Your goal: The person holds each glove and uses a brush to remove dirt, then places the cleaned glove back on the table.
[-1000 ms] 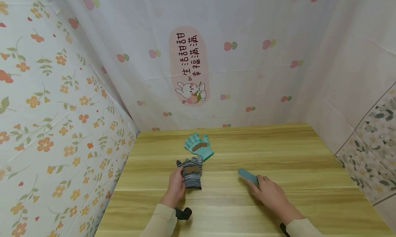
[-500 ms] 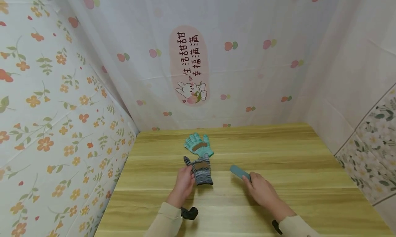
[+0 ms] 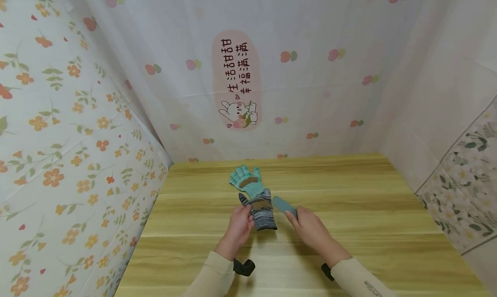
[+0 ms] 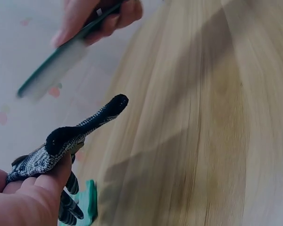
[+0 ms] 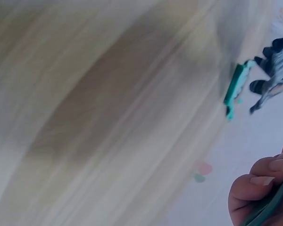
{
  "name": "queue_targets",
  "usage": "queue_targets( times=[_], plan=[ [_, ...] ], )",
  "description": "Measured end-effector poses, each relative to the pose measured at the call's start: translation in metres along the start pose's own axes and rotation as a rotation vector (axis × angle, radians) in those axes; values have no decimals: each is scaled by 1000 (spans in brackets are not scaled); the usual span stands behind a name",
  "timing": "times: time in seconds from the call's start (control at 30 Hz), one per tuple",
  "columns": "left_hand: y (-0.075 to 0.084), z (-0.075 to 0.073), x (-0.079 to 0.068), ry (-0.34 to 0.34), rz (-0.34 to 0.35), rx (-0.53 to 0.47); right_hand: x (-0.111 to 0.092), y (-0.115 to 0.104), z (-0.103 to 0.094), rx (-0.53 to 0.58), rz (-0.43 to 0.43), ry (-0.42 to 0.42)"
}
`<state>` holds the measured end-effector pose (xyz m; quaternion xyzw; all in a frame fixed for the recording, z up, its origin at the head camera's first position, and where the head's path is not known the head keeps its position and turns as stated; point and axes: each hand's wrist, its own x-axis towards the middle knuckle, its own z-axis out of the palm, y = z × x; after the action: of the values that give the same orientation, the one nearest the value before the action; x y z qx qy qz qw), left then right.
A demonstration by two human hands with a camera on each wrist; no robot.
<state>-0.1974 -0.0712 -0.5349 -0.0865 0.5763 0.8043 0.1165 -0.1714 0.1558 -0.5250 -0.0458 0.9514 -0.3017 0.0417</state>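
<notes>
A dark grey striped knit glove with a brown patch is held above the table by my left hand, which grips it along its left side. Its thumb sticks out to the left. My right hand holds a teal brush by one end, just right of the glove and apart from it. Pale bristles show blurred under the brush in the left wrist view. Behind lies a mint-green knit glove, also with a brown patch; the grey glove overlaps its cuff in the head view.
The wood-grain table ends at a white printed curtain behind. A flowered cloth hangs along the left side, and pale patterned sheeting covers the right.
My left hand has carried the grey glove to the right, its fingers tilting away from view. My right hand has brought the brush leftward, close to the glove. The mint-green glove stays put.
</notes>
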Motion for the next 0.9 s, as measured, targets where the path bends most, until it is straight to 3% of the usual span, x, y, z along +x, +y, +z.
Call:
queue_targets(
  times=[0.2,0.6,0.9],
  plan=[
    [1,12,-1,-43,0,-27,6,-16,2,29,-17,16],
    [-4,42,1,-146,2,-11,7,-23,1,80,-20,42],
    [-9,48,-3,-158,-8,31,10,-30,6,149,-54,73]
  ],
)
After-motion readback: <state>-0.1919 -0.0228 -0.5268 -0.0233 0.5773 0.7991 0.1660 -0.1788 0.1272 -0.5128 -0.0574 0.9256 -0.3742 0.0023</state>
